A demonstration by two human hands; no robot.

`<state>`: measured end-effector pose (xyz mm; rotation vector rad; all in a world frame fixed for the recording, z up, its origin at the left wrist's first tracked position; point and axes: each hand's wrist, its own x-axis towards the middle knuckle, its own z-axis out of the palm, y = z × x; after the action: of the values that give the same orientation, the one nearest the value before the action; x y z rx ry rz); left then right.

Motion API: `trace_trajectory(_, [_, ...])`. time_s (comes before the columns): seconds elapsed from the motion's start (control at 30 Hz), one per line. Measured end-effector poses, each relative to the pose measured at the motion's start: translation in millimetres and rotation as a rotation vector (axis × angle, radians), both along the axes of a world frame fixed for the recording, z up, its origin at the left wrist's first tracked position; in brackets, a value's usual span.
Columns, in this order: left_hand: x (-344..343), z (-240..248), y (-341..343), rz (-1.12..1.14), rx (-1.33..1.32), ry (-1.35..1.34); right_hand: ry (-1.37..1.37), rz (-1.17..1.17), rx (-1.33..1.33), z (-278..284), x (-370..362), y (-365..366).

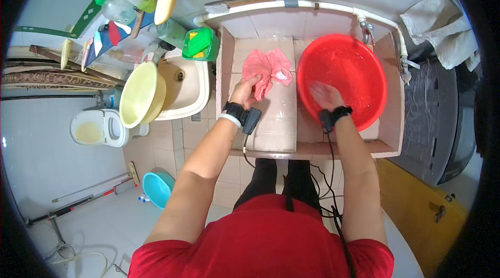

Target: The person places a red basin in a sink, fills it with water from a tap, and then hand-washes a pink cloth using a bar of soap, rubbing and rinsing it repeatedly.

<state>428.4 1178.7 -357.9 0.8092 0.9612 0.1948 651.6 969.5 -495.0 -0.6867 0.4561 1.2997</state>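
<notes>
A crumpled wet-looking pink cloth (270, 65) with a small white patch lies over the raised tiled slab (276, 122) in the left part of the tiled wash trough. My left hand (246, 90) is closed on its lower left edge. To the right, a red plastic basin (384, 77) stands in the trough and holds water. Above the basin's left side is my right hand (325, 96), fingers stretched out and slightly smeared by motion, with nothing visible in it. Whether its fingertips touch the water I cannot tell.
A metal tap (367, 32) reaches over the basin's far rim. A brush (239, 3) lies behind the white pipe. On the left are a washbasin (200, 88), a pale yellow basin (139, 96) and a green container (200, 43). Black cables (333, 184) hang from my wrists.
</notes>
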Motion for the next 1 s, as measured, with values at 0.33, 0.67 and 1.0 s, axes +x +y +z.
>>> trace_trajectory(0.33, [-15, 36, -30, -0.272, 0.381, 0.279, -0.904, 0.116, -1.014, -52, 65, -45])
trace_trajectory(0.67, [-50, -13, -40, -0.502, 1.074, 0.497, -0.233, 0.301, 0.086, 63, -32, 61])
trace_trajectory(1.0, [-57, -32, 19, -0.349, 1.036, 0.387, -1.467, 0.815, -0.416, 94, -48, 184])
